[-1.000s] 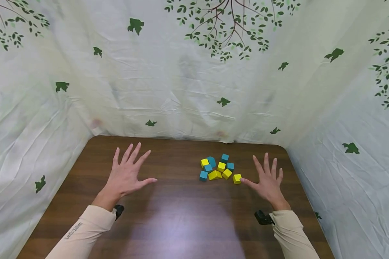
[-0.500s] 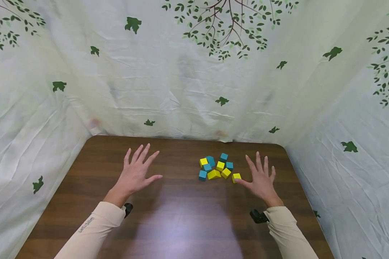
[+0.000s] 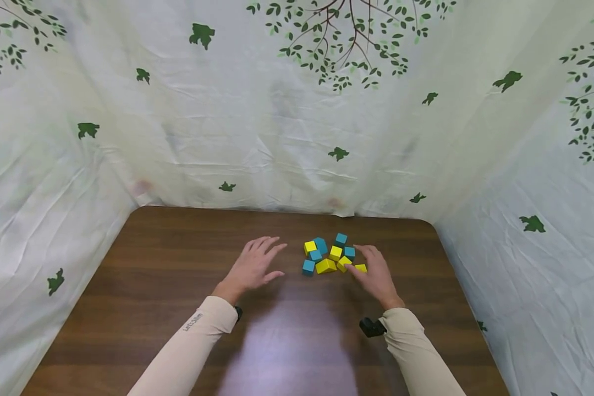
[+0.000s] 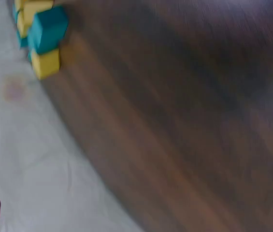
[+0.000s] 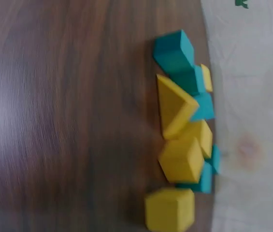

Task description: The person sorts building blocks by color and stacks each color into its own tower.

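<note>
Several small blocks in blue and yellow lie in a loose cluster on the brown table. Most look like cubes, such as the blue cube (image 3: 308, 268) at the near left; a yellow triangular block (image 5: 175, 107) lies among them. My left hand (image 3: 254, 265) is left of the cluster, fingers extended and apart from it. The right hand (image 3: 376, 275) is at the cluster's right side, over a partly covered yellow cube (image 3: 360, 268). Its thumb reaches across near another yellow cube (image 5: 182, 159); contact cannot be told. Only fingertips show at the edges of both wrist views.
The wooden table (image 3: 143, 286) has rounded far corners. A pale cloth (image 3: 277, 137) printed with leaves and birds hangs behind it and along both sides. Dark wrist cameras (image 3: 372, 327) are strapped at the cuffs.
Both hands have moved inward toward the blocks, the left to the right and the right to the left. The right hand's fingers have drawn closer together. The blocks show no clear movement.
</note>
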A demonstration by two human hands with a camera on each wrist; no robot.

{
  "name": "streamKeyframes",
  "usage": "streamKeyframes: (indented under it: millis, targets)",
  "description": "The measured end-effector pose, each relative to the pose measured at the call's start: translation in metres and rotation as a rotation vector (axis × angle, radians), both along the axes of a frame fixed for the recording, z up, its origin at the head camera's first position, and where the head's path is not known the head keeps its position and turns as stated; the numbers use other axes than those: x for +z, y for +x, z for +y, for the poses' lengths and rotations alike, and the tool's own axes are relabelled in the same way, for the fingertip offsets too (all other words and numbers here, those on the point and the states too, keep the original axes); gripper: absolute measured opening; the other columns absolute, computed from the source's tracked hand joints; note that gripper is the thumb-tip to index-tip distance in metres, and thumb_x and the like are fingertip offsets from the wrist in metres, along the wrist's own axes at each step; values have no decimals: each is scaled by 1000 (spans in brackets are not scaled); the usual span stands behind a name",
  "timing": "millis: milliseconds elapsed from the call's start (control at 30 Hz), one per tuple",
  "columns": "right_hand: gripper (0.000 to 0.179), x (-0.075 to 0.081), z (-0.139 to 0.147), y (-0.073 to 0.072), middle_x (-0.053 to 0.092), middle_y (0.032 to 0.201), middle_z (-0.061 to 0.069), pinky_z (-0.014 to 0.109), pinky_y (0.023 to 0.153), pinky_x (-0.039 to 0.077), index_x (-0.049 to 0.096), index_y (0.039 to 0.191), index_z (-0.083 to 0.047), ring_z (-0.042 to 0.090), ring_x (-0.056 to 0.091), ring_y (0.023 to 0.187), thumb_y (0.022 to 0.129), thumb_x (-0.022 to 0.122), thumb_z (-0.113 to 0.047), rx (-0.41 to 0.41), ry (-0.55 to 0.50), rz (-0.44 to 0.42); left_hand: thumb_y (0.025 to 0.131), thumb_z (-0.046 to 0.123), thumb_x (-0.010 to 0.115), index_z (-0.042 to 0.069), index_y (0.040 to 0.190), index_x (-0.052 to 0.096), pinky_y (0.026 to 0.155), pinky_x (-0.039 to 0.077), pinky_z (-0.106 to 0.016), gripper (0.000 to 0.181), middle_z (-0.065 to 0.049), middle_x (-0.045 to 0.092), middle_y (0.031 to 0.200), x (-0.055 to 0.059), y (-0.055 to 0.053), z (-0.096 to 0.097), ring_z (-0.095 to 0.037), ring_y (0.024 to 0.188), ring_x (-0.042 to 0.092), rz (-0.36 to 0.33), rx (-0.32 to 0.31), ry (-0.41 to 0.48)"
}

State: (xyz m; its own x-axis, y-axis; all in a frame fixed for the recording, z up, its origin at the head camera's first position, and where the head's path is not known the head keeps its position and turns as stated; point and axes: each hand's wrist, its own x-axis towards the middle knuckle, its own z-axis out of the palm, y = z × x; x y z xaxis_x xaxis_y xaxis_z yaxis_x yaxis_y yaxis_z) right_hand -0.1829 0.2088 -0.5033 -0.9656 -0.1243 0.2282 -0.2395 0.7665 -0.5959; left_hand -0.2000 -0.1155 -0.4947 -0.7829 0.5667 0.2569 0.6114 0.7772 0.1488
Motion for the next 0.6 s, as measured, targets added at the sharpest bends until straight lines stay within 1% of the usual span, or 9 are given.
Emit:
streamKeyframes:
  millis: [67, 167, 233, 333, 400, 500, 600]
  targets:
    - [51, -7, -8, -3, 57, 113, 18, 47, 83, 47, 58, 126, 2, 31, 53, 95, 84, 76, -19, 17, -47, 8, 84, 40, 73, 9, 137, 51, 103, 35, -52, 65, -13, 49, 139, -8, -2, 11, -34, 126, 43, -24, -22, 17]
    - [46, -19, -20, -7, 60, 105, 16, 40, 73, 48, 60, 123, 2, 27, 54, 84, 83, 76, -16, 28, -81, 0, 85, 38, 73, 8, 135, 53, 100, 37, -49, 62, -11, 54, 134, -19, -4, 25, -31, 122, 47, -53, -35, 19]
    - [45, -27, -28, -9, 60, 104, 17, 38, 72, 48, 60, 121, 3, 27, 54, 82, 84, 76, -15, 38, -98, -28, 85, 37, 73, 7, 132, 55, 98, 39, -47, 59, -9, 57, 130, -27, -5, 32, -29, 118, 49, -64, -45, -17]
    - [43, -40, -40, -10, 61, 106, 17, 36, 74, 50, 61, 122, 2, 25, 55, 83, 84, 75, -13, 58, -125, -87, 85, 37, 72, 7, 130, 57, 96, 40, -45, 56, -7, 59, 126, -37, -6, 42, -28, 115, 51, -80, -54, -58]
    - [42, -48, -48, -11, 62, 108, 16, 36, 75, 51, 61, 123, 1, 22, 55, 82, 85, 74, -12, 67, -143, -130, 86, 37, 71, 7, 129, 57, 96, 41, -45, 54, -7, 60, 126, -43, -8, 49, -28, 114, 52, -116, -34, -41]
    - [44, -56, -59, -14, 63, 109, 12, 32, 75, 51, 60, 125, -1, 19, 55, 80, 85, 74, -13, 74, -148, -171, 87, 34, 71, 5, 129, 57, 97, 40, -47, 53, -9, 60, 127, -48, -11, 59, -29, 114, 52, -195, 31, 58]
    - [45, -63, -67, -16, 62, 104, 10, 31, 73, 49, 60, 126, -1, 18, 52, 78, 85, 74, -14, 73, -132, -190, 87, 31, 71, 4, 128, 58, 97, 41, -49, 51, -11, 60, 127, -52, -12, 66, -31, 113, 53, -258, 100, 155]
